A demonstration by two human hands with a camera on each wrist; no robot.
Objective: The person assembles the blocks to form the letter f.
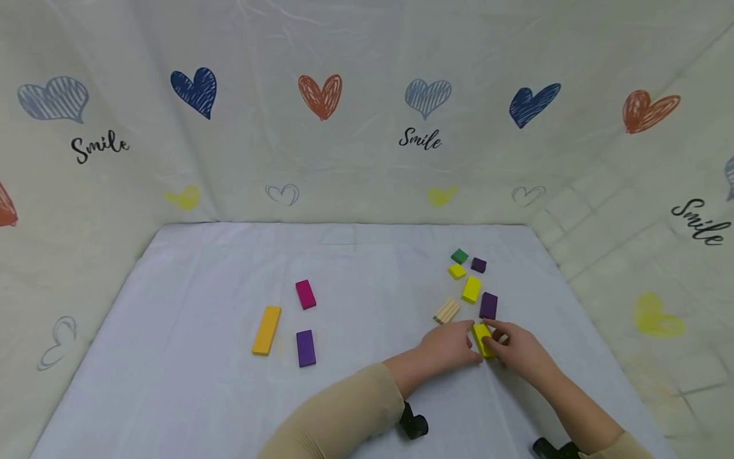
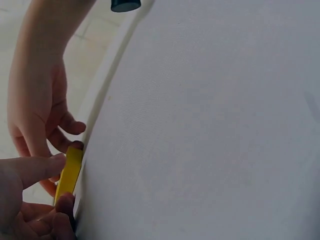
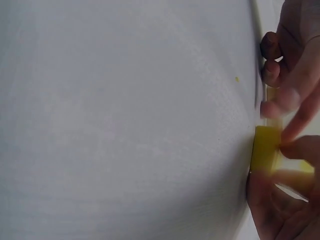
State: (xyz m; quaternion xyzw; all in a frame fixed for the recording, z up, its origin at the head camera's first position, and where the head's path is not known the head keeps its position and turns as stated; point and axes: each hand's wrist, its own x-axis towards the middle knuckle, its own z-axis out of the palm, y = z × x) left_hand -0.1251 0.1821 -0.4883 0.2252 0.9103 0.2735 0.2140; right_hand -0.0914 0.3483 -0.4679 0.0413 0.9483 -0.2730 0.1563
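A yellow rectangular block (image 1: 483, 340) lies on the white cloth at the right, between both hands. My left hand (image 1: 450, 346) is at its left side, with forefinger and thumb near opposite ends; the left wrist view shows these fingers close round the yellow block (image 2: 70, 172). From the right, my right hand (image 1: 524, 354) pinches the block with thumb and fingertips. In the right wrist view, fingers partly cover the yellow block (image 3: 265, 149). Just beyond the hands lie a purple block (image 1: 489, 305) and a bundle of pale wooden sticks (image 1: 446, 311).
Farther back are another yellow block (image 1: 471, 289), a small yellow piece (image 1: 457, 271), a green piece (image 1: 459, 255) and a dark purple piece (image 1: 478, 265). Toward the left lie an orange block (image 1: 266, 331), a pink block (image 1: 306, 294) and a violet block (image 1: 306, 348).
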